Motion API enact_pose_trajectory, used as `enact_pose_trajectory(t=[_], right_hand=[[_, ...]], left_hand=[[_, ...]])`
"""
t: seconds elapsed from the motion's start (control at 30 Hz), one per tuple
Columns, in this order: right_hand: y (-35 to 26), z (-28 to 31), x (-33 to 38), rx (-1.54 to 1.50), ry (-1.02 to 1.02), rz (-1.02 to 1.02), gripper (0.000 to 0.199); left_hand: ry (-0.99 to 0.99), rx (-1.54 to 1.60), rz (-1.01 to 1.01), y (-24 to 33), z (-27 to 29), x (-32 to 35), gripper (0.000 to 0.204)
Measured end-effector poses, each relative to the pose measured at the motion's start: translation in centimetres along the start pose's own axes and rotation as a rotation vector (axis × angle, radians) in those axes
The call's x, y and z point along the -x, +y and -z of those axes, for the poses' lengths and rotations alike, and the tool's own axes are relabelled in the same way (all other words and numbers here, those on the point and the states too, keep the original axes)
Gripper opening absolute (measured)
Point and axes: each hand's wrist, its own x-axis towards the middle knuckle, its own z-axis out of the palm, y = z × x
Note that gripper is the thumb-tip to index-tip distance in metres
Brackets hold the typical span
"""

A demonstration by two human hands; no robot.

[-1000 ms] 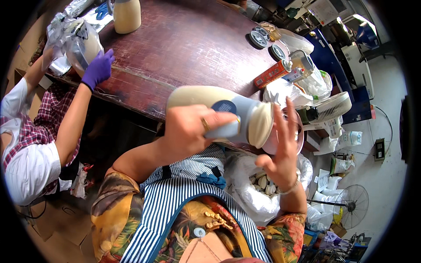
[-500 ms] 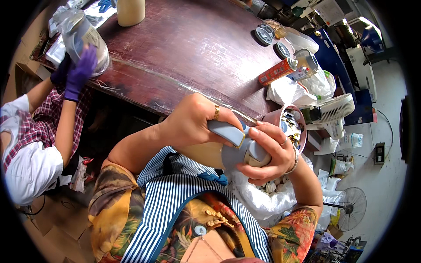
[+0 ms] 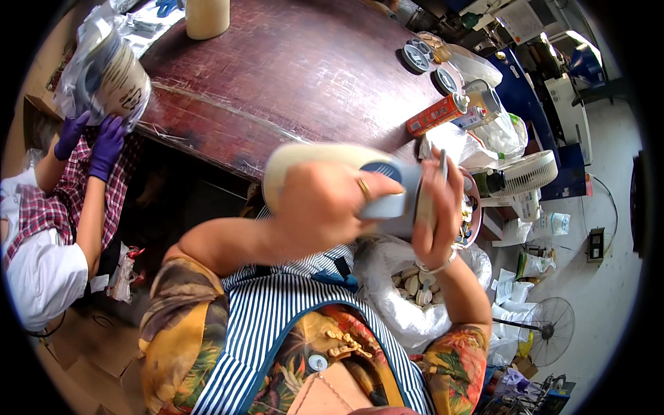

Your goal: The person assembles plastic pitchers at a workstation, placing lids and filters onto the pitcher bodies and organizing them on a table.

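A left hand (image 3: 321,207) gripped a cream jar (image 3: 311,162) while the right hand (image 3: 436,214) pressed its lid (image 3: 423,207) on, not yet fully seated.

L hand (image 3: 325,207) raised mid-frame, knuckles up, fingers curled shut in a grip, ring on one finger; its forearm runs off toward 8 o'clock. R hand (image 3: 437,207) just beside it at 3 o'clock, upright, fingers (image 3: 453,176) extended, prob. pressing flat; blurred. R forearm drops toward 5 o'clock, elbows bent.
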Motion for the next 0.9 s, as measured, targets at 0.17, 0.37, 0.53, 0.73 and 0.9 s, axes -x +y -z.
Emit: enact_pose_trajectory(t=[0.17, 0.37, 0.53, 0.73, 0.9], right_hand=[[0.4, -0.1, 0.0, 0.172, -0.094, -0.287, 0.081], [2.1, 0.5, -2.2, -0.025, -0.186, 0.224, 0.055], [2.9, -2.2, -1.4, -0.431, 0.103, -0.791, 0.051], [-0.4, 0.3, 0.8, 0.233, -0.446, 0.647, 0.046], [-1.5, -0.1, 0.4, 0.171, -0.337, 0.742, 0.026]], left_hand=[[-0.042, -0.298, -0.110, -1.6, -0.3, -0.9, 0.046], [0.015, -0.004, -0.019, -2.2, -0.8, -0.4, 0.035], [0.182, -0.355, -0.156, -1.8, -3.6, -0.6, 0.026], [-0.409, 0.377, 0.152, -10.6, 1.8, 2.0, 0.031], [-0.228, 0.529, 0.097, -5.5, 0.8, -0.1, 0.030]])
